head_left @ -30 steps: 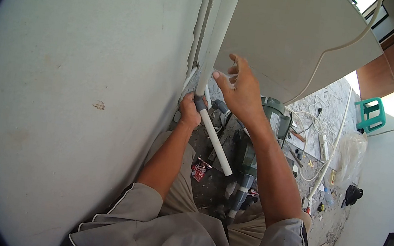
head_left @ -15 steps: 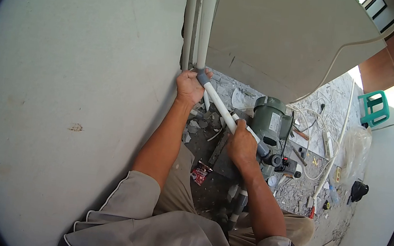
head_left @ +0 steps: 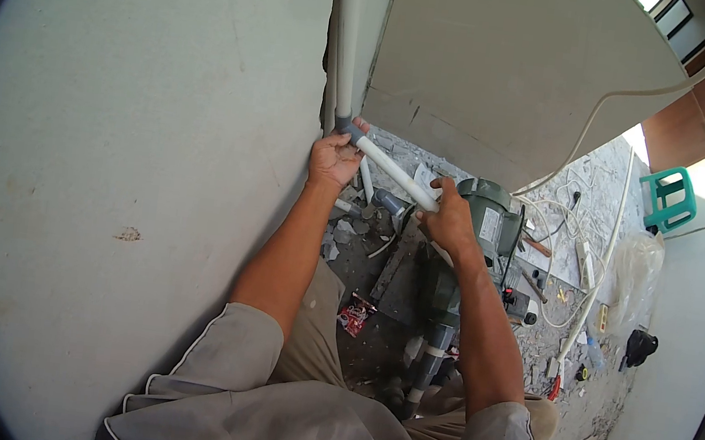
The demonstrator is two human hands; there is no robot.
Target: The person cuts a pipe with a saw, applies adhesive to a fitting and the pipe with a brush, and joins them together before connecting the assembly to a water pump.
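My left hand (head_left: 336,162) is wrapped round a grey PVC elbow (head_left: 350,128) near the wall, thumb in front and fingertips behind. The elbow joins an upright white pipe (head_left: 349,35) to a shorter white PVC pipe (head_left: 394,171) that slants down to the right. At the lower end of that short pipe, my right hand (head_left: 451,222) has its thumb and index finger on either side. Part of another white length shows under the right palm. Just right of this hand stands a green water pump (head_left: 494,213), partly hidden by my forearm.
Broken rubble (head_left: 342,232) and a red wrapper (head_left: 356,313) lie on the floor. Grey piping (head_left: 433,353) runs below the pump. Cables, a hammer-like tool (head_left: 533,286), a clear plastic bag (head_left: 635,272) and a green stool (head_left: 670,200) are on the right. A wall (head_left: 141,150) rises at left.
The upright pipe, elbow and short pipe have shifted left, with my left hand still on the elbow. My right hand has risen to the short pipe's lower end, its index finger lifting.
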